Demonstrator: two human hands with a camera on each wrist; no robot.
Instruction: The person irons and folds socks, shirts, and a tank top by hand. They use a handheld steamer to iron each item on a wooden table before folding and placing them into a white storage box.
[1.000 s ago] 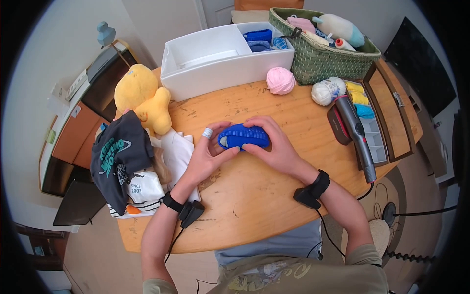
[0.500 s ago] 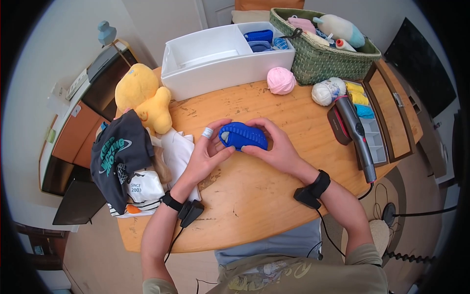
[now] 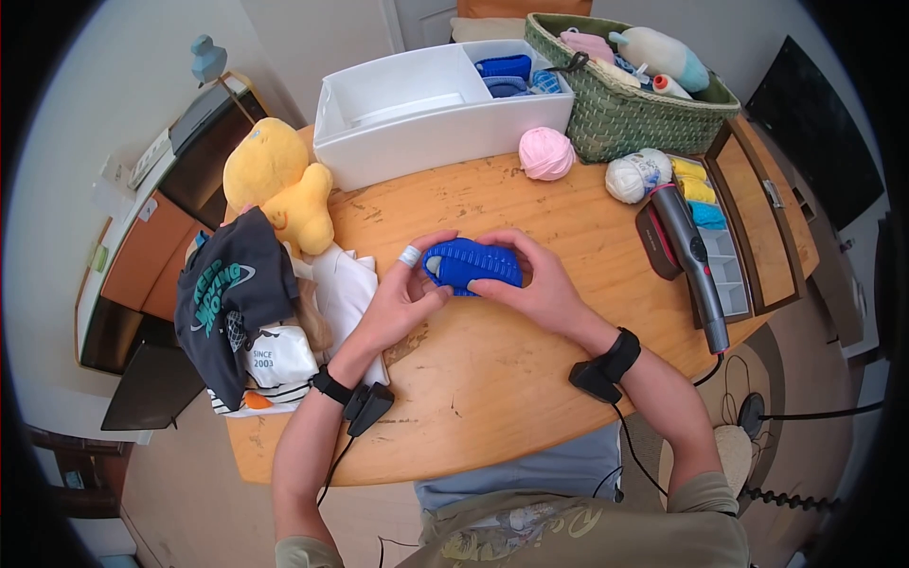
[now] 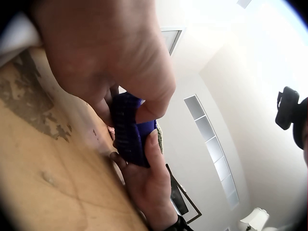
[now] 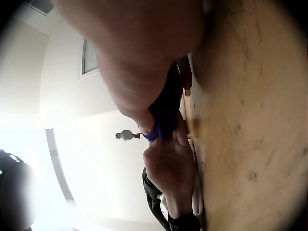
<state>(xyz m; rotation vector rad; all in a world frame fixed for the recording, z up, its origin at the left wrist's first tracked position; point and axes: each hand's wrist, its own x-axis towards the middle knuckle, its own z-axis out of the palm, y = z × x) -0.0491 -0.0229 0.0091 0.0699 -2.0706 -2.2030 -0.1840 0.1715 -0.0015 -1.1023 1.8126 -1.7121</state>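
Both hands hold a blue oval item (image 3: 473, 266) over the middle of the wooden table. A ribbed band runs along its upper side, and a small grey patch shows at its left end; its exact kind I cannot tell. My left hand (image 3: 388, 301), with a white wrap on one finger, grips the left end between thumb and fingers. Around the right end curl the fingers of my right hand (image 3: 542, 293), its thumb along the near side. Close up in the left wrist view, the item's ribbed side (image 4: 126, 127) faces the table and my fingers cover part of it.
A white divided box (image 3: 440, 142) stands behind the hands, with similar blue items in its right compartment. Further right are a pink yarn ball (image 3: 546, 153), a green basket (image 3: 644, 121), white yarn (image 3: 636, 176) and a dark hair tool (image 3: 691, 256). Clothes (image 3: 237, 293) and a yellow plush (image 3: 275, 189) lie left.
The blue item has been turned a little between the hands, so its ribbed band now lies nearer its far edge. Both hands keep their hold in nearly the same place.
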